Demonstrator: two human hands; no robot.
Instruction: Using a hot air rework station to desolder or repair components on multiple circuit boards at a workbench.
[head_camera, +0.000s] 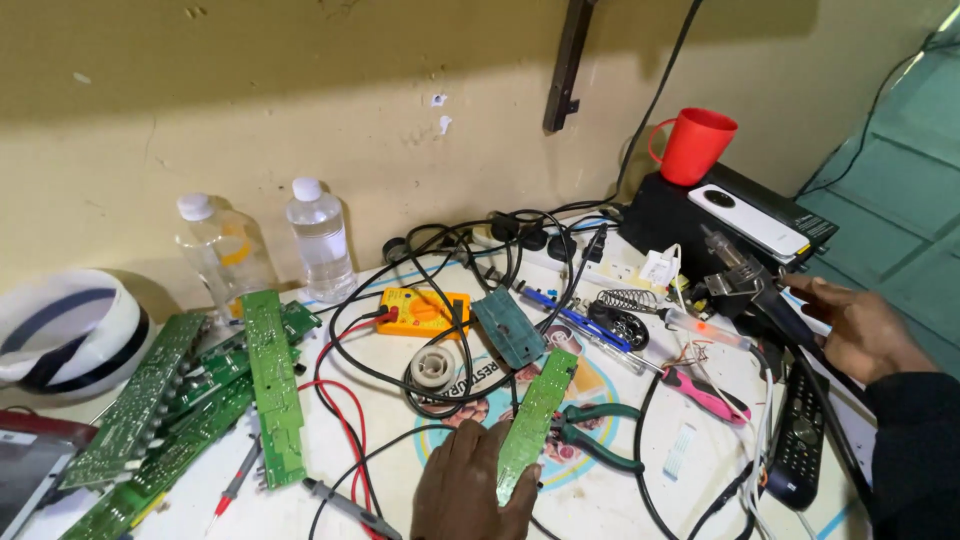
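My left hand (470, 488) rests near the table's front edge, fingers on the lower end of a long narrow green circuit board (538, 418) that lies at a slant. My right hand (858, 328) is far right, wrapped around the dark handle of a hot-air tool (745, 282) whose metal nozzle points up and left. Green-handled pliers (592, 432) lie just right of the board. A solder spool (433, 368) and a yellow multimeter (422, 312) with red and black leads sit behind the left hand.
Several green circuit boards (200, 400) pile at left beside two clear bottles (320, 240). A red mug (693, 146) and white phone (750, 220) sit on a black box at the back right. A remote (800, 445), pink-handled screwdriver (705, 392) and tangled cables fill the tabletop.
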